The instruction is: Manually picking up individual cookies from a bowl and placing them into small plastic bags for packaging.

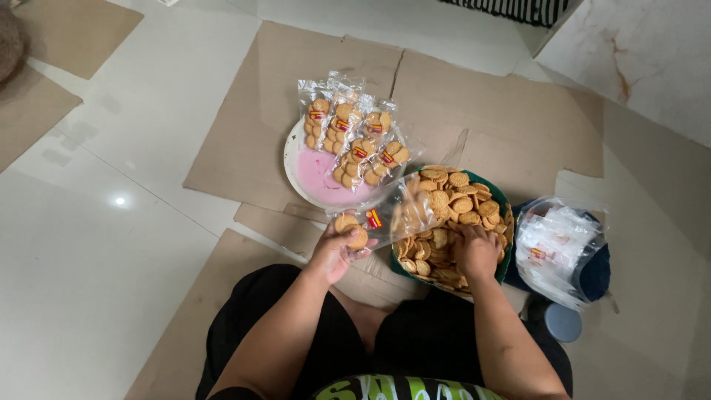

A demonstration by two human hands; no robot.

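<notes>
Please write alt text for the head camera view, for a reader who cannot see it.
Seen from above, a seated person's left hand holds a clear bag with a few round biscuits, while the right hand reaches into a green bowl of biscuits. Filled packets lie on a pink plate on cardboard.

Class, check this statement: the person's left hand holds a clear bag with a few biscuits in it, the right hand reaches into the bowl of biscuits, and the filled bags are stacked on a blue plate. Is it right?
Not quite. The plate under the filled bags is pink and white, not blue, as the head view shows. The rest stands: the left hand holds a clear bag with a few biscuits, and the right hand reaches into the bowl of biscuits.
</notes>
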